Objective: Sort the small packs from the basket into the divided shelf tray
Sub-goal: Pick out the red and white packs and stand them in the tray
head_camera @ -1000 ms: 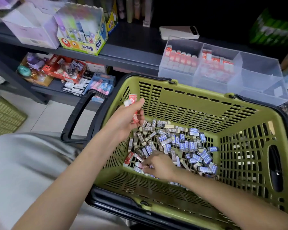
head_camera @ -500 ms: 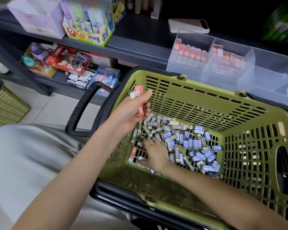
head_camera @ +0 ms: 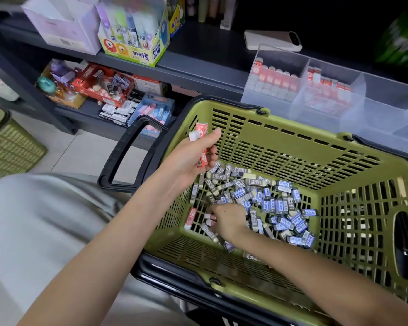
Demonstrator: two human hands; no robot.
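A green basket [head_camera: 292, 135] with black handles holds a heap of several small blue and grey packs [head_camera: 278, 203]. My left hand [head_camera: 193, 156] hovers over the basket's left wall and grips red packs [head_camera: 201, 140]. My right hand [head_camera: 229, 220] is down among the packs at the basket's left floor, fingers curled over small red-and-white packs [head_camera: 210, 218]. Another red pack [head_camera: 190, 217] lies against the left wall. The clear divided tray [head_camera: 353, 100] stands on the shelf behind the basket, with red packs in its two left compartments.
A phone [head_camera: 272, 40] lies on the dark shelf behind the tray. A glue-stick display box [head_camera: 134, 41] and a white box [head_camera: 64, 27] stand at the shelf's left. Lower shelf holds stationery boxes [head_camera: 101, 88]. Another green basket [head_camera: 7, 147] sits on the floor, left.
My right hand has shifted slightly left and forward among the packs on the basket floor. My left hand stays raised with the red packs; the view has tilted a little.
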